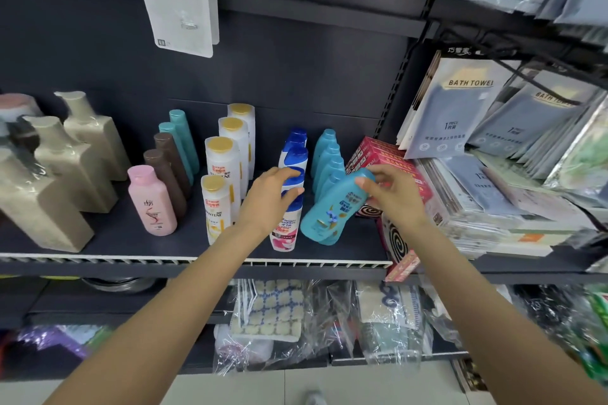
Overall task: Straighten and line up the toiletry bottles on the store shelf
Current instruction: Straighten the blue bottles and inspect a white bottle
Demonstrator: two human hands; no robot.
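On the dark shelf point(115, 237) stand rows of toiletry bottles. My left hand point(268, 197) grips the blue cap of a white shampoo bottle point(285, 227) at the front of its row. My right hand point(393, 194) holds the top of a light blue bottle point(329, 210), which tilts to the right at the front of the blue row point(327, 154). Left of them stand white bottles with gold caps point(218, 187), a pink bottle point(151, 200), brown bottles point(167, 164) and teal ones point(181, 131).
Large beige bottles point(65, 171) fill the shelf's left end. Red boxes of spiral coils point(391, 161) crowd the right end, one point(399, 246) overhanging the front edge. Bath towel packs point(460, 115) hang and lie to the right. Wrapped cloths point(276, 309) sit on the shelf below.
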